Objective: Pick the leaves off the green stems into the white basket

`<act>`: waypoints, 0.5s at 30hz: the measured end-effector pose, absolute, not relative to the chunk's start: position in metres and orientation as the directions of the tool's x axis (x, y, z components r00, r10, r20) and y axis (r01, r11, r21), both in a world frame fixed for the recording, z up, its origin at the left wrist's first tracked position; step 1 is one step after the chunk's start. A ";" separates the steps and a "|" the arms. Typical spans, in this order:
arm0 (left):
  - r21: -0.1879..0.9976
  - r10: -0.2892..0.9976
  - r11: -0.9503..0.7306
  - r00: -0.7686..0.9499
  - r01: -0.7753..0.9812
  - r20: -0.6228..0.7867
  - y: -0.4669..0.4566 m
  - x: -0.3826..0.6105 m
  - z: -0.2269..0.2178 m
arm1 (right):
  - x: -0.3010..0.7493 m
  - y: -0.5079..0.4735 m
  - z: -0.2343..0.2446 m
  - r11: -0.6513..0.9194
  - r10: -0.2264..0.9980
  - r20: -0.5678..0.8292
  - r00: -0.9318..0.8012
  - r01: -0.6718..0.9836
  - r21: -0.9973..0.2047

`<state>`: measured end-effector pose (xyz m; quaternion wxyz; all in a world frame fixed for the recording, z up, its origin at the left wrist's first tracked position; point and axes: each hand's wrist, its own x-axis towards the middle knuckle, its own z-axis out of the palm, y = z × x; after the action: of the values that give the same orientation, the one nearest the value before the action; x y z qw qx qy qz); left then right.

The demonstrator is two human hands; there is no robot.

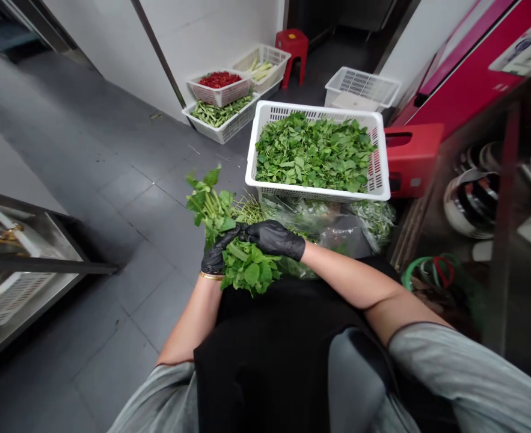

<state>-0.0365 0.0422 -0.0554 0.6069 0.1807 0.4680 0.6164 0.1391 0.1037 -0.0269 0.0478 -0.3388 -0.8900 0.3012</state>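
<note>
My left hand (216,252), in a black glove, is closed around a bunch of leafy greens (211,207). Leaves stick up above the hand, and more leaves (252,269) spill out below it. My right hand (275,238), also black-gloved, meets the left one at the bunch with its fingers pressed together on the greens; its fingertips are partly hidden. Just beyond my hands stands a white plastic basket (251,150) heaped with loose green leaves (313,150). Thin cut stems (249,210) lie in front of that basket, beside clear plastic bags (332,222) holding more greens.
Further back are a basket of red chilies (220,80), one of green pods (220,111) and one of pale vegetable pieces (260,69). A red stool (292,45) and another white basket (359,84) stand behind. Metal shelving (44,264) is at left; a red stool (412,156) stands right.
</note>
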 end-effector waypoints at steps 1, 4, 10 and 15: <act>0.767 0.912 0.192 -0.178 -0.612 -0.370 0.041 -0.037 -0.055 | 0.138 0.100 -0.029 0.597 0.610 -0.112 -0.784 0.548 -0.586; 0.690 0.910 0.202 -0.127 -0.695 -0.395 0.037 -0.036 -0.056 | 0.140 0.094 -0.034 0.476 0.623 -0.027 -0.782 0.407 -0.780; 0.715 0.911 0.118 -0.211 -0.689 -0.354 0.043 -0.037 -0.057 | 0.147 0.116 -0.034 0.015 0.949 0.046 -0.313 -0.099 -0.995; 0.964 0.923 0.100 -0.339 -0.246 -0.183 0.056 -0.056 -0.061 | 0.144 0.146 -0.023 -0.012 0.952 -0.059 -0.302 0.155 -0.988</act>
<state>-0.0562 0.0561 -0.0607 0.4885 0.3030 0.5582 0.5983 0.1438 0.1460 -0.0233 0.3684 -0.4620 -0.5986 0.5409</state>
